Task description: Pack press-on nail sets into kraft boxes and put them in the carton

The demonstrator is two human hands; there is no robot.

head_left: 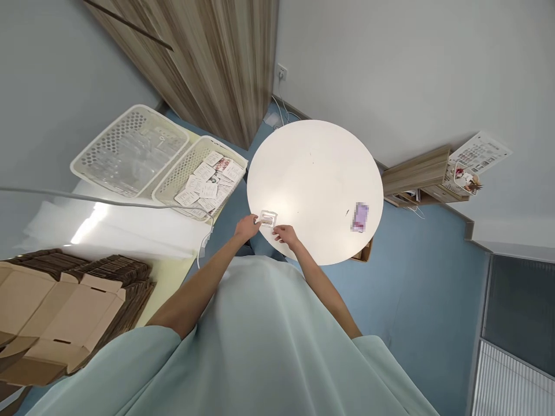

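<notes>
A small clear plastic case is at the near left edge of the round white table. Something thin and brownish shows inside it, too small to name. My left hand pinches the case's left side between thumb and fingers. At the lower right corner my right hand has its fingertips drawn together on the case's edge. Whether the case rests on the tabletop or is held just above it, I cannot tell.
A pixelated purple item lies on the table's right side. To the left stand a basket of clear plastic pieces, a basket of printed cards and flattened cardboard boxes. A grey cable crosses there. A wooden shelf unit stands right.
</notes>
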